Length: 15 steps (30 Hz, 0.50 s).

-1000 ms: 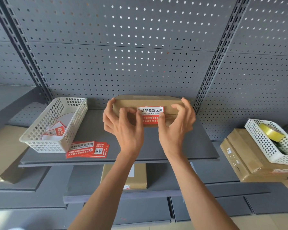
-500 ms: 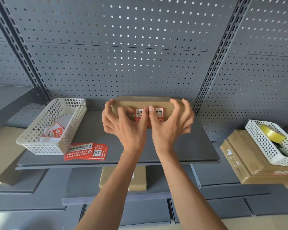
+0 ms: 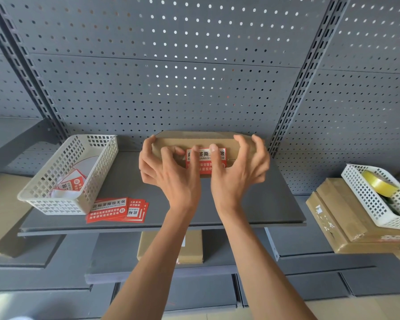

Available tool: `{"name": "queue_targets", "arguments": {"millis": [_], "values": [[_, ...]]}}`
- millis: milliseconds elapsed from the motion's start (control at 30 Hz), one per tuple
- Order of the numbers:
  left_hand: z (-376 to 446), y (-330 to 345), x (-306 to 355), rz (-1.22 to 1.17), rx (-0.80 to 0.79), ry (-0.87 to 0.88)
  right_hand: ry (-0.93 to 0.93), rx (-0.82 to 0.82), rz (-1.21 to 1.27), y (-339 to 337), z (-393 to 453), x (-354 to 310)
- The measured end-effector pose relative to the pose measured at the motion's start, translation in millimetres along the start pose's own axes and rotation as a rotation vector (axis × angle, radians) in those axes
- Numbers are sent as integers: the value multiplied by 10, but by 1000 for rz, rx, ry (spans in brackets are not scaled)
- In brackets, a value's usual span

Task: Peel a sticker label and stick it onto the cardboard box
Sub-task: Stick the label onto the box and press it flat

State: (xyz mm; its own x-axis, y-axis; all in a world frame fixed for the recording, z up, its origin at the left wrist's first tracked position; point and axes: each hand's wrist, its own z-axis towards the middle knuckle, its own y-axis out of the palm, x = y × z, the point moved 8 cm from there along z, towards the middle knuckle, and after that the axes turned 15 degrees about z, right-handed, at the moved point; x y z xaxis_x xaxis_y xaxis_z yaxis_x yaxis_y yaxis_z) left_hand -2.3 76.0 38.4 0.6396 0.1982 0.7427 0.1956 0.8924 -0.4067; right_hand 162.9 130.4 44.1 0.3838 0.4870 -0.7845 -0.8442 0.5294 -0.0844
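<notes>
Pressing the sticker (image 3: 205,170) flat, both thumbs have slid from its ends to its middle. The left hand (image 3: 171,174) and right hand (image 3: 238,174) curl round the cardboard box (image 3: 194,140) at the back edge of the shelf (image 3: 263,204). Sticking looks nearly done.

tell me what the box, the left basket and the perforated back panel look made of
Cardboard box: brown cardboard, matte, with folded flap edges.
Left basket: white plastic, probably moulded, with a square-hole lattice.
Back panel: likely painted sheet metal, dark grey, matte, with punched round holes.
</notes>
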Motion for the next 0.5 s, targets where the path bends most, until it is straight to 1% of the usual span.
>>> {"name": "queue_targets", "arguments": {"millis": [267, 500], "values": [[8, -18, -45, -41, -7, -30, 2, -1, 28, -33, 34, 32], [33, -59, -49, -93, -2, -72, 50, 0, 67, -40, 40, 69]]}}
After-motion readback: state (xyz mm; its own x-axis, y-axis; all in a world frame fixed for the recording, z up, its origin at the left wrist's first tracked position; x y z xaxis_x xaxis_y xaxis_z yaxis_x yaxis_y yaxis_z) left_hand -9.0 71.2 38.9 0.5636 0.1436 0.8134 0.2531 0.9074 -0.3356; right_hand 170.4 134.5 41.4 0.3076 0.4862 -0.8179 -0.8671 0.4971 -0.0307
